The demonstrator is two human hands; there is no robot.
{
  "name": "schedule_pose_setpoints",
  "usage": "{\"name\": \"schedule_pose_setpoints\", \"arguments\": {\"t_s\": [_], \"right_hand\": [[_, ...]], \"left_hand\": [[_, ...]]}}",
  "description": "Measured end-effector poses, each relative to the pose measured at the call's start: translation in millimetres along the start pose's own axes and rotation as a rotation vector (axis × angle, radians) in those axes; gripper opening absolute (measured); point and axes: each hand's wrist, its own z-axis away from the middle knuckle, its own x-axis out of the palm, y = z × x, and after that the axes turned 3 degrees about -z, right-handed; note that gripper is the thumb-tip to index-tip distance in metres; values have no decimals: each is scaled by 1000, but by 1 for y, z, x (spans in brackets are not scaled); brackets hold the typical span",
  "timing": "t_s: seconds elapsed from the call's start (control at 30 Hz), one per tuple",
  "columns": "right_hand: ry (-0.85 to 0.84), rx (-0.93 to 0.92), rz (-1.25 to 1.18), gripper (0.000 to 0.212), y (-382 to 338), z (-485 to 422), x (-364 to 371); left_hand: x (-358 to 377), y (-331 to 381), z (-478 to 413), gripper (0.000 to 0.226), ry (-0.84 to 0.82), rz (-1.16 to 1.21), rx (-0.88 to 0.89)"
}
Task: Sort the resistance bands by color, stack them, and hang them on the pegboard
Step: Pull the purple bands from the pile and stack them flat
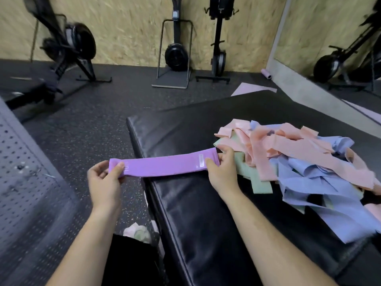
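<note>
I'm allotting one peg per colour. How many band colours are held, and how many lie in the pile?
Held: 1, the purple band
Pile: 3, pink bands, blue bands, green bands
Total: 4 colours; the tangled pile's bands cannot be counted.

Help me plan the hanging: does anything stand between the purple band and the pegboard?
Nothing visible does. The left hand and right hand hold the purple band by its ends, and only floor lies between it and the pegboard at the left.

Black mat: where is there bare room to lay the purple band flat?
Bare: the black mat near-left, between its left edge and the band pile; also the far strip behind the pile. Crowded: the right side, under the pile.
</note>
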Motion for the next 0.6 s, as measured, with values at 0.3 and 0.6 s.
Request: {"name": "schedule_pose_setpoints", "arguments": {"t_s": [0.3, 0.6], "right_hand": [[136, -81, 403, 37, 12, -97, 8], [185, -160, 465, 49, 26, -133, 7]], "left_hand": [[66, -14, -52, 46, -141, -265, 129], [103, -26, -67, 39, -167, -545, 212]]}}
